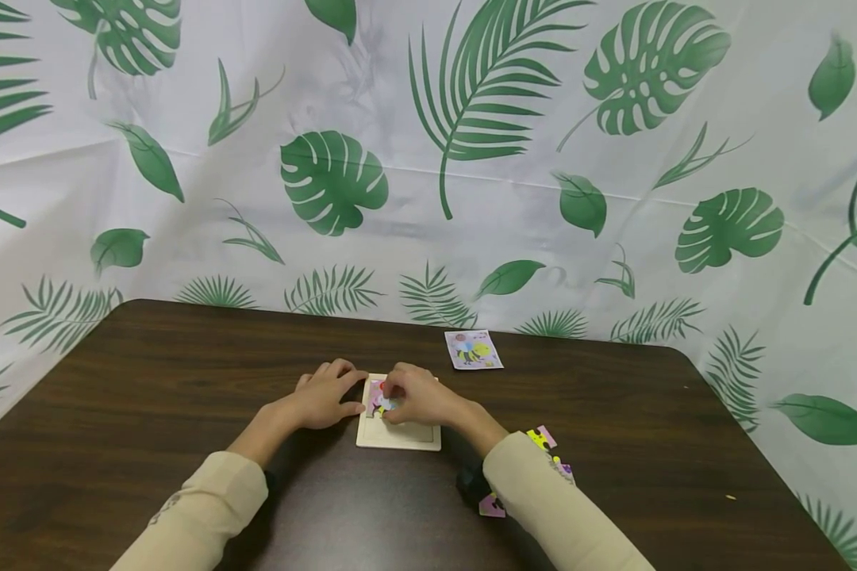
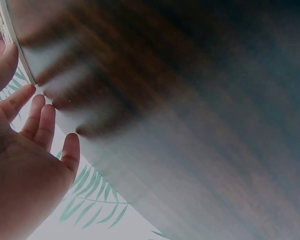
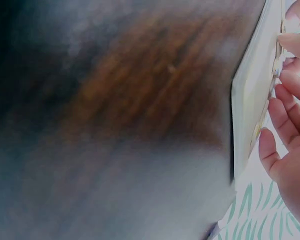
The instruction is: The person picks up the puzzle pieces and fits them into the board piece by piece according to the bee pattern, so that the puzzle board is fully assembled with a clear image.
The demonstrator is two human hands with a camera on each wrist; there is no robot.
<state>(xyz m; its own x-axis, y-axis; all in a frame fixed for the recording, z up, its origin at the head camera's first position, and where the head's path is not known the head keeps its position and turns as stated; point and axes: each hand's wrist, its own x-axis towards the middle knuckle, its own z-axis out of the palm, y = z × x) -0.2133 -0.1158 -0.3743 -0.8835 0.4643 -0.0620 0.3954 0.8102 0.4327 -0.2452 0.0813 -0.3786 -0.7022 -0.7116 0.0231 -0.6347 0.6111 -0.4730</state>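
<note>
A pale wooden puzzle board (image 1: pixel 400 435) lies on the table, with printed jigsaw pieces (image 1: pixel 375 396) in pink, white and yellow set in its upper left. My left hand (image 1: pixel 323 399) is at the board's left edge, its thumb and index fingertip touching the frame and the other fingers loosely spread. Over the upper right of the board, my right hand (image 1: pixel 423 396) has its fingers bent down and pinches a light-blue puzzle piece (image 1: pixel 389 404) between thumb and fingers. That hand hides much of the piece. In the right wrist view its fingertips are right at the board's surface (image 3: pixel 255 90).
A picture card with a bee (image 1: pixel 474 350) lies behind the board to the right. Loose puzzle pieces (image 1: pixel 542 438) in yellow and pink lie by the right forearm, partly under the sleeve. The dark wooden table (image 1: pixel 207 357) meets a leaf-print curtain (image 1: pixel 400 238) at the back.
</note>
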